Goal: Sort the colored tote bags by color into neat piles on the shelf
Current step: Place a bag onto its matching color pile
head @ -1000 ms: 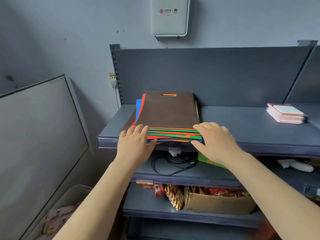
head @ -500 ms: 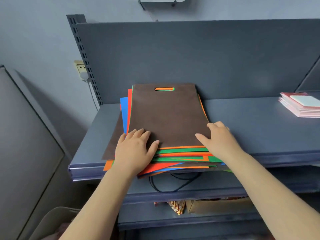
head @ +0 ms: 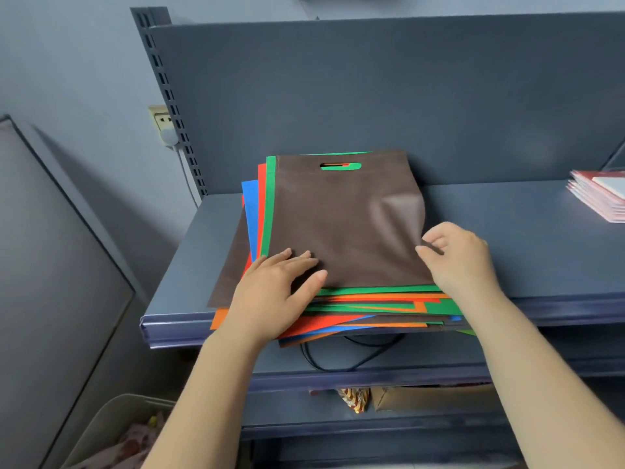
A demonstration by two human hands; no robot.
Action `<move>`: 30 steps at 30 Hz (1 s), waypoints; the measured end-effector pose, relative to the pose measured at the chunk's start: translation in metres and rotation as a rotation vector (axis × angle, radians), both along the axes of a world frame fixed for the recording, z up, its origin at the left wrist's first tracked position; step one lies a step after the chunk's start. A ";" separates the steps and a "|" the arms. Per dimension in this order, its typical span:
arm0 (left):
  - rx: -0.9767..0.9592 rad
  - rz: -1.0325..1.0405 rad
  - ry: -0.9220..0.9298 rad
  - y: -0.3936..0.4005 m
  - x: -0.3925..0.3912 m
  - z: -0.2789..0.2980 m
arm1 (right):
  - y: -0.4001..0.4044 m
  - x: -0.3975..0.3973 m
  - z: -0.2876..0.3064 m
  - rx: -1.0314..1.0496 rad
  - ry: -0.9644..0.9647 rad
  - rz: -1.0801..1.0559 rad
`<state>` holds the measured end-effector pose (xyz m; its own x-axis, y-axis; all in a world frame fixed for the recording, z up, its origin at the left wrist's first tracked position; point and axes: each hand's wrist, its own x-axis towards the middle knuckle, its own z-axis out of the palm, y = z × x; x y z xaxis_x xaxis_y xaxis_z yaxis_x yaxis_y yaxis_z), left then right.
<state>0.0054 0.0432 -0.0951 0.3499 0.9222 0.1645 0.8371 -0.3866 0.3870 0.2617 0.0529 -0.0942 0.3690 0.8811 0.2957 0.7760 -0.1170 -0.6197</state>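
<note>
The brown tote bag (head: 341, 218) lies on top of a mixed stack of tote bags (head: 368, 306) at the front of the upper shelf (head: 541, 231). The right hand (head: 460, 258) pinches its right edge, which curls upward; the left hand (head: 274, 292) rests flat on its near corner. The first peel looks underway: next, lift brown clear while the stack is held down. Lower left, a pale bin (head: 111, 421) holds crumpled pinkish stuff.
</note>
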 end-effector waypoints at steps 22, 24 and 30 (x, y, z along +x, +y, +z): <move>-0.036 0.628 -0.249 0.030 -0.022 0.004 | 0.008 0.027 -0.020 0.105 0.451 -0.077; 0.026 0.596 -0.218 0.028 -0.021 0.005 | 0.006 0.028 -0.019 0.130 0.442 -0.081; 0.209 0.516 -0.358 0.020 -0.027 0.007 | -0.006 0.027 -0.011 0.242 0.517 -0.100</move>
